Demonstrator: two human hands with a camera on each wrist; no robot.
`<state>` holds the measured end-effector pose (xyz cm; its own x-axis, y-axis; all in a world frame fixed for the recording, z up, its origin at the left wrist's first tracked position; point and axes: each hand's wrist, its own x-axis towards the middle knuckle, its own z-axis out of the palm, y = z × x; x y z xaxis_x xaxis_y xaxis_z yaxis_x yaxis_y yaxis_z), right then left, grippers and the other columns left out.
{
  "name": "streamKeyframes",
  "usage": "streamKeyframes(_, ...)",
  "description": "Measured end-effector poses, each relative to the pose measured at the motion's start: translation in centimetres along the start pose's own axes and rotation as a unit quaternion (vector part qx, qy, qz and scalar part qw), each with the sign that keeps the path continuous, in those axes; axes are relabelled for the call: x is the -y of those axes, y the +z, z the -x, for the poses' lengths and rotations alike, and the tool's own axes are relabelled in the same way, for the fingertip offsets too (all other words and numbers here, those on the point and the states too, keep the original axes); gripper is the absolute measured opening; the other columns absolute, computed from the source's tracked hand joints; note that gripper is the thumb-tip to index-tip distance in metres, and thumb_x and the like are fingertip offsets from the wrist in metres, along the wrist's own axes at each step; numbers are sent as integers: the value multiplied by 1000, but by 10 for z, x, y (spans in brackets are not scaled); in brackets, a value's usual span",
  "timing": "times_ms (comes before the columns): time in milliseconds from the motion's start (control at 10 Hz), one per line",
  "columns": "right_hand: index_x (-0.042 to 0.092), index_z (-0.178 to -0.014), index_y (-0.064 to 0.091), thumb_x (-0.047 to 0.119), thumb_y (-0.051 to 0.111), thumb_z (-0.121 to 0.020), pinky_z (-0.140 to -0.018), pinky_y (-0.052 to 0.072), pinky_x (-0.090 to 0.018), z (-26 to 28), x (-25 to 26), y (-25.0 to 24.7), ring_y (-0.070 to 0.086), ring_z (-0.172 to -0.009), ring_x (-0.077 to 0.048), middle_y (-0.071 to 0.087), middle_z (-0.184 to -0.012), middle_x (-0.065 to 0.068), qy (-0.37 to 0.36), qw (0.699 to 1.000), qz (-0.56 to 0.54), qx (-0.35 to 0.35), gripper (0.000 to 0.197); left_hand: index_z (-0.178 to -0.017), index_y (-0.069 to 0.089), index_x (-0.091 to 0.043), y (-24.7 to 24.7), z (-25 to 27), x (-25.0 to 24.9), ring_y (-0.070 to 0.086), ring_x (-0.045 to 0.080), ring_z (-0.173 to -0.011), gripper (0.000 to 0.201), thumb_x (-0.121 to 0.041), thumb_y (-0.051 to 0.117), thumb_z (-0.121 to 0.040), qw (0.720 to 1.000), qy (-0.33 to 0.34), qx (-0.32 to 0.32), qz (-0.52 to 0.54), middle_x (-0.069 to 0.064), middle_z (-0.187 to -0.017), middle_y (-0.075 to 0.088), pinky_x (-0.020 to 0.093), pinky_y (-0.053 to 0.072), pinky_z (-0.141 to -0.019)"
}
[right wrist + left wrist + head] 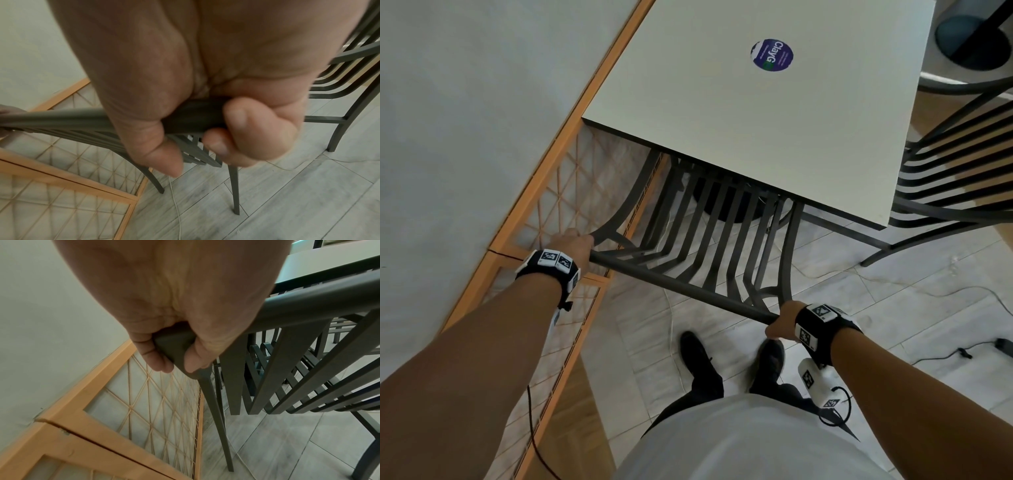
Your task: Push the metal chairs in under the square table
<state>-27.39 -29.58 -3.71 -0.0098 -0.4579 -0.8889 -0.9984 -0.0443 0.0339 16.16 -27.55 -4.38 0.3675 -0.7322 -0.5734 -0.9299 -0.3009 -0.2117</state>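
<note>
I am gripping the chair's top rail with both hands, left hand and right hand at its ends. The seat is lying ahead, partly under the tabletop near edge, rail parallel to it.

A dark grey metal chair with a slatted back and seat stands upright, its seat tucked under the near edge of the white square bench. A second matching chair stands at the bench's right side.
</note>
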Motion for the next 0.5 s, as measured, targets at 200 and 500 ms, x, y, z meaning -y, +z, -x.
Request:
streamKeyframes(200, 17, -82, 52, 50, 74, -69, -71, 60, -33, 5, -2, -7, 60, -64, -21, 61, -74, -4, -5, 999, -24, 30, 41, -112, 59, -23, -5, 5, -2, 55, 28, -100, 26, -13, 61, -88, 1000, -3, -8, 24, 5, -107, 50, 45, 56, -86)
streamKeyframes(500, 18, -123, 58, 54, 73, -75, -62, 54, -26, 26, -25, -54, 63, -67, -15, 69, -86, -1, -87, 994, 27, 65, 62, -145, 33, -29, 2, 84, -4, 63, 21, -88, 75, -11, 72, -83, 904, -94, -121, 400, 1, -120, 55, 32, 54, -64)
